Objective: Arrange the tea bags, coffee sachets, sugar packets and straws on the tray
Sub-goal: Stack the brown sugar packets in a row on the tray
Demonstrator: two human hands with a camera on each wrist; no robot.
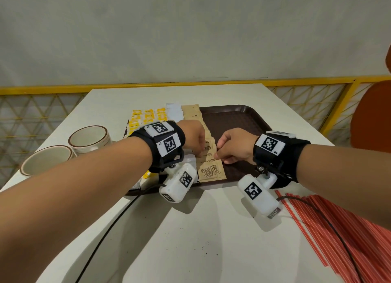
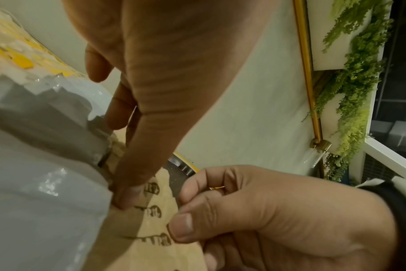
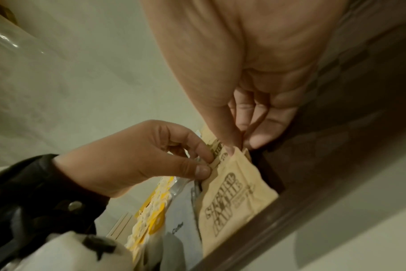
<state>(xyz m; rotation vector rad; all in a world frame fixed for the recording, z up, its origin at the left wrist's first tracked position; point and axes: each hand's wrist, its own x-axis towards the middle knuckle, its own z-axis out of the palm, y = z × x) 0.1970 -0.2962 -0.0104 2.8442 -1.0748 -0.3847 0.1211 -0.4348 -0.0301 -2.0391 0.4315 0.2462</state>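
A dark brown tray (image 1: 237, 121) holds three lengthwise rows: yellow tea bags (image 1: 146, 115), white coffee sachets (image 1: 174, 111) and brown sugar packets (image 1: 211, 172). Both hands meet over the overlapping sugar row. My left hand (image 1: 200, 153) pinches the left edge of a sugar packet (image 3: 234, 192) between thumb and forefinger. My right hand (image 1: 218, 155) pinches the right edge of a packet one step further back, thumb against fingers. In the left wrist view the left forefinger (image 2: 127, 198) presses the packets (image 2: 151, 229) beside the white sachets (image 2: 35, 201). Red straws (image 1: 338, 229) lie off the tray, on the table at lower right.
Two cream cups (image 1: 63, 151) with brown rims stand on the table left of the tray. A black cable (image 1: 110, 225) runs across the near table. An orange chair (image 1: 372, 117) is at the right, and a yellow railing (image 1: 42, 90) runs behind the table.
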